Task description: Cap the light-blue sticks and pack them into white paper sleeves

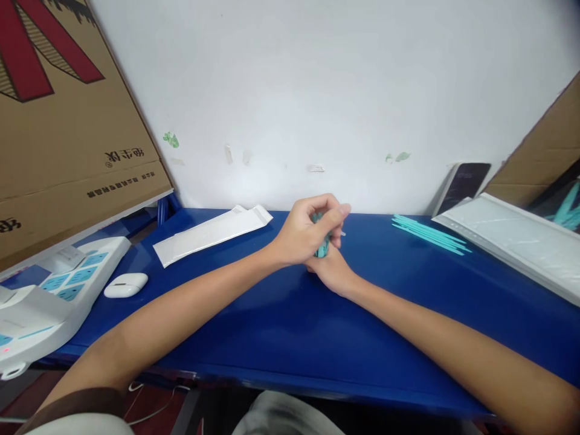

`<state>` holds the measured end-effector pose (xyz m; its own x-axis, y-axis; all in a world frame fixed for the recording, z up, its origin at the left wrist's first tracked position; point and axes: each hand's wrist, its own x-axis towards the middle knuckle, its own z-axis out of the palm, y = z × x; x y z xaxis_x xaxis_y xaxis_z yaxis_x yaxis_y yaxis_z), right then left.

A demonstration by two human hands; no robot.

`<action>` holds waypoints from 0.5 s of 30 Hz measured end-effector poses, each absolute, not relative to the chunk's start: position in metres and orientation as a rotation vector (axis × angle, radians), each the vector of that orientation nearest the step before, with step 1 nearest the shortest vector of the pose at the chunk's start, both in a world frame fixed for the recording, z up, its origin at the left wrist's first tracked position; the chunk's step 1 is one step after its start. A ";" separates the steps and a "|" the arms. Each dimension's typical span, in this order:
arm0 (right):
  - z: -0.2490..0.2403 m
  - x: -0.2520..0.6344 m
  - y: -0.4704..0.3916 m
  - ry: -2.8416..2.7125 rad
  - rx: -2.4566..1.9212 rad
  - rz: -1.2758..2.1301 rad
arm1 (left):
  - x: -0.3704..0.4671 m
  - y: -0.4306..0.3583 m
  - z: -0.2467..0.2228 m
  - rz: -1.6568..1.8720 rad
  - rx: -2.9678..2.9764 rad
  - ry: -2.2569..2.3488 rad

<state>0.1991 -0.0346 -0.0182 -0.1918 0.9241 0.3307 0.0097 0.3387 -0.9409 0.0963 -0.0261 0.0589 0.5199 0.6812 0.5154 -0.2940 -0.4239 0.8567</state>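
Above the middle of the worktop (290, 320), a small teal piece (322, 248) sits between the person's two hands, largely covered by fingers, so its full shape cannot be made out. The left hand (301, 232) is curled around its upper part, thumb drawn in toward the bent forefinger, and a pale tip (343, 234) pokes out past the fingers. The right hand (335, 270) is just below, against the lower part of the piece; its fingers are hidden, so I cannot tell how tightly they close. The work looks to be under way: this piece is up in the hands and not set down, while several teal sticks (430, 234) lie loose together to the right, apparently left over for now. Whether the held piece is nearly finished does not show. Beyond the sticks are flat white packs (521, 235) and a dark phone (466, 186) leaning on the wall (344, 103). On the other side, white packets (212, 234) overlap, with an earbud case (125, 285) and a power strip (86, 290) nearer the cardboard box (67, 139).
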 end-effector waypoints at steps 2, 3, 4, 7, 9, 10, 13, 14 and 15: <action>-0.016 0.199 -0.037 -1.581 -0.897 1.033 | 0.098 -0.027 0.057 1.142 1.671 0.365; -0.016 0.199 -0.038 -1.609 -0.903 1.038 | 0.098 -0.026 0.056 1.143 1.667 0.382; -0.014 0.199 -0.039 -1.632 -0.905 1.053 | 0.099 -0.025 0.055 1.139 1.672 0.398; -0.010 0.200 -0.040 -1.605 -0.878 1.078 | 0.099 -0.020 0.057 1.105 1.692 0.452; -0.006 0.200 -0.040 -1.556 -0.865 1.083 | 0.098 -0.019 0.061 1.055 1.726 0.478; -0.004 0.200 -0.040 -1.545 -0.873 1.101 | 0.097 -0.019 0.063 1.017 1.757 0.487; -0.002 0.197 -0.040 -1.503 -0.925 1.189 | 0.096 -0.020 0.066 0.905 1.855 0.495; -0.002 0.196 -0.040 -1.462 -0.930 1.236 | 0.095 -0.020 0.066 0.888 1.878 0.496; -0.002 0.195 -0.040 -1.417 -0.926 1.288 | 0.095 -0.019 0.066 0.887 1.896 0.500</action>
